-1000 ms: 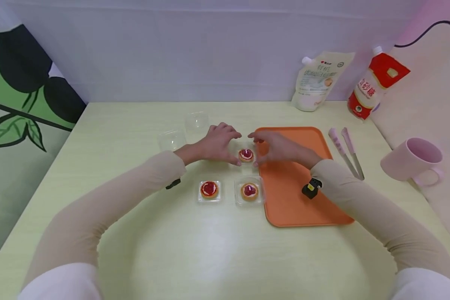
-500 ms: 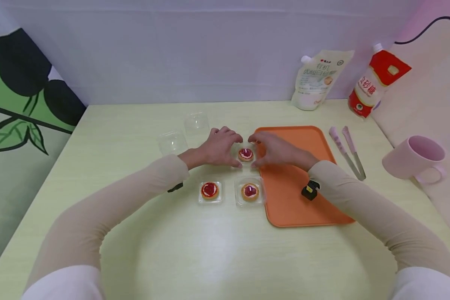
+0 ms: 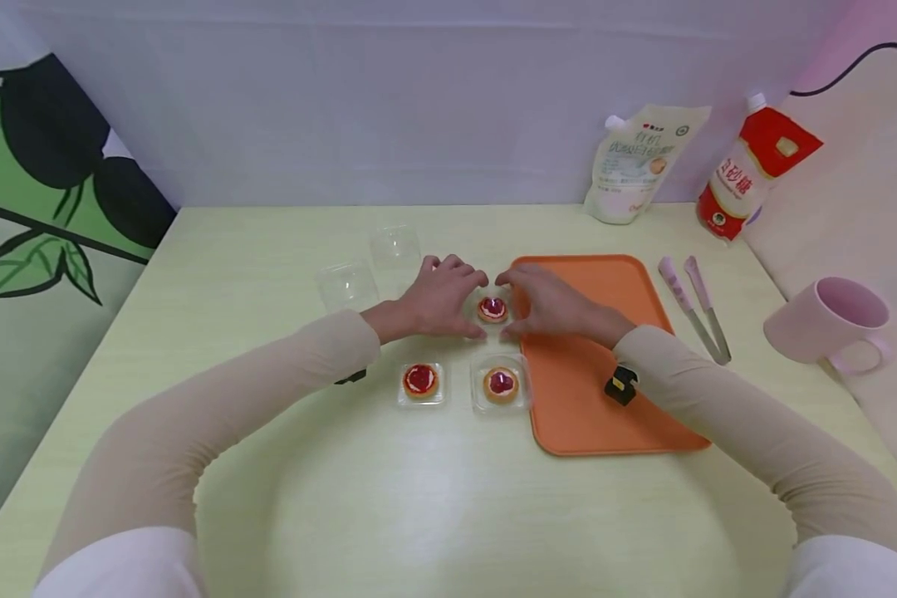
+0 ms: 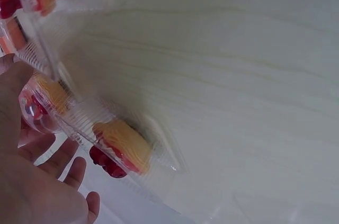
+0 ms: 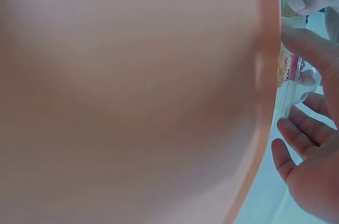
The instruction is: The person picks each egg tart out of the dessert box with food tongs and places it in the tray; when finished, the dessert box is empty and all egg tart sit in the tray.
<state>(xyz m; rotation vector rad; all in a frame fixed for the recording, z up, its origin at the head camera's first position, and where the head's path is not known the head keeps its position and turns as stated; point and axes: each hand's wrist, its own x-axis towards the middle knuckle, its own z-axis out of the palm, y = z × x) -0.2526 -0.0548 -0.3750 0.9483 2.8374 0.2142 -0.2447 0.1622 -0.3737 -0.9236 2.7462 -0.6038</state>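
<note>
1. Lilac sheeting (image 3: 381,108) backs the workspace, rising behind a pale wooden table (image 3: 419,507).
2. On the table's right half lies an orange tray (image 3: 605,415), partly under the person's right forearm; a pink mug (image 3: 800,328) stands well apart, further right.
3. Both hands face each other across one small package. The left hand (image 3: 444,299) has thumb and forefinger curled about one side; the right hand (image 3: 553,303) mirrors it on the other. How hard they press, I can't tell from where I stand.
4. Between them sits the far clear box (image 3: 492,330), just beside the tray's left edge. Nearer the person are the near-left box (image 3: 405,400) and the near-right box (image 3: 482,405), neither one touched by a hand.
5. Inside the far box sits a red-topped tart (image 3: 492,310). I'd judge the step in hand to be packing: closing or squaring up this box. The next move seems to call for even, gentle pressure at the edges, sparing the topping.
</note>
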